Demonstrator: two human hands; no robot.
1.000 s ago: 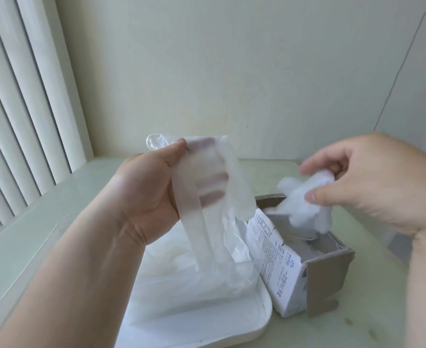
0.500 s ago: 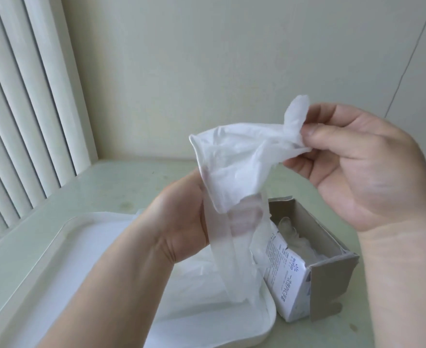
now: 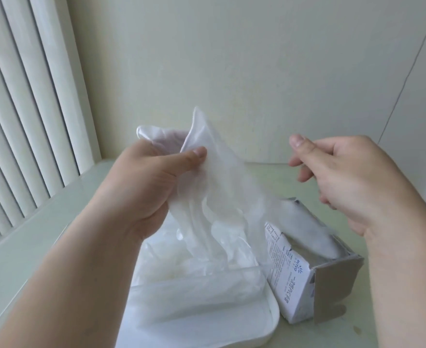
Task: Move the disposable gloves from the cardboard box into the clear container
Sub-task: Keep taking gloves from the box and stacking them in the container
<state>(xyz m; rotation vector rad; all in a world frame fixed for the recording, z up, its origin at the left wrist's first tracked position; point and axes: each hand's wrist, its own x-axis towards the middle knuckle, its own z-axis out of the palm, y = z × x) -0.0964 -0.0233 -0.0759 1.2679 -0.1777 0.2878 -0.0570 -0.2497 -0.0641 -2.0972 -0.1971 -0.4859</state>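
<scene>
Directly below our grip stands the clear container (image 3: 187, 295), with the opened cardboard box (image 3: 291, 280) just beside it, lower right. Our left hand (image 3: 151, 187) pinches a limp bunch of disposable gloves (image 3: 222, 192) between thumb and fingers. To the right of the grip, our right hand (image 3: 352, 179) hangs loosely curled, holding nothing.

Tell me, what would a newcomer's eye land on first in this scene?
First, the bunch of thin translucent white disposable gloves dangling mid-frame, pinched by the left hand above the clear plastic container, which already holds more gloves. To the right, the right hand hovers with nothing in it above the open grey cardboard box with a printed white side, lying on the pale green table.
</scene>
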